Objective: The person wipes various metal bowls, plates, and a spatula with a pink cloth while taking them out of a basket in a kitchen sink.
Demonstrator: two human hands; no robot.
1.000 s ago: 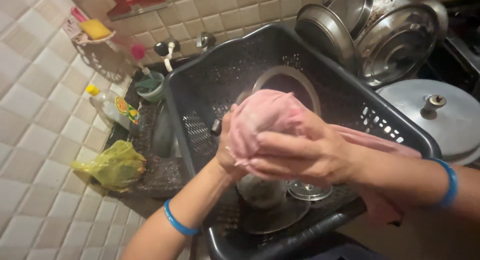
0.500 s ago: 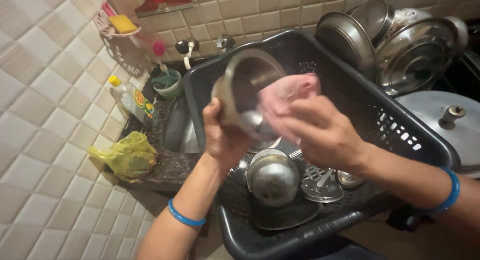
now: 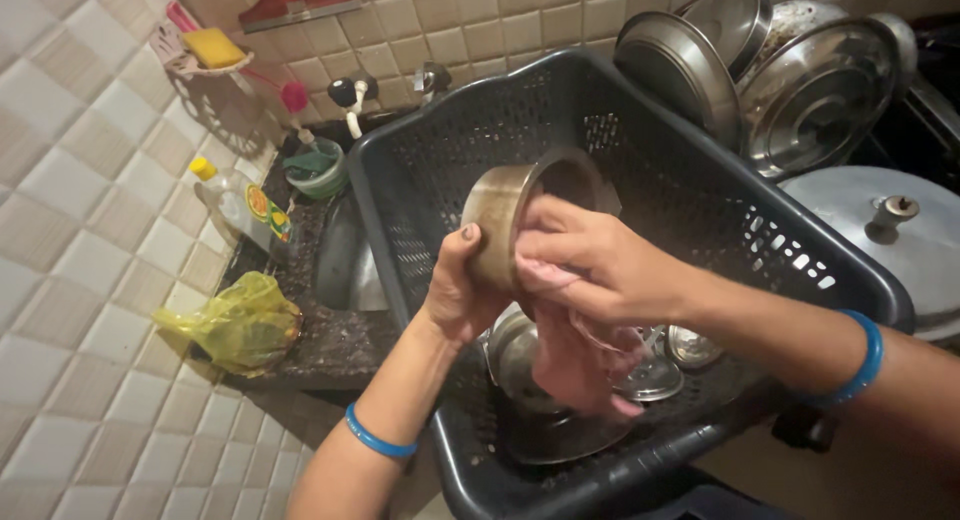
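- Head view: I am seeing one view only, looking down over a black plastic basket (image 3: 700, 195) with perforated walls, sitting beside a tiled wall.
- The steel bowl (image 3: 510, 220) is being held above the middle of the basket, tipped on its side so its open mouth is facing to the right; its outer wall is looking dull brass-grey with a brighter rim.
- My left hand (image 3: 462, 292) is gripping the bowl from below and behind, the thumb pressing on the outer wall and the fingers clenched around its base.
- My right hand (image 3: 590, 265) is grasping a pink cloth (image 3: 578, 355), with the fingers bunched at the bowl's mouth and the cloth touching the rim; the rest of the cloth is hanging down into the basket.
- Inside the basket, on its floor, several steel vessels (image 3: 520, 365) are lying under the cloth, with a small steel lid (image 3: 692, 346) just to the right of them.
- Behind the basket, large steel plates (image 3: 820, 90) are leaning upright against the wall, and a pot lid (image 3: 900, 235) with a knob is lying near the basket's right rim.
- Left of the basket, a yellow bag (image 3: 235, 325) is lying crumpled on the dark counter, near a bottle (image 3: 240, 205) with a yellow cap and a small green tub (image 3: 318, 170).
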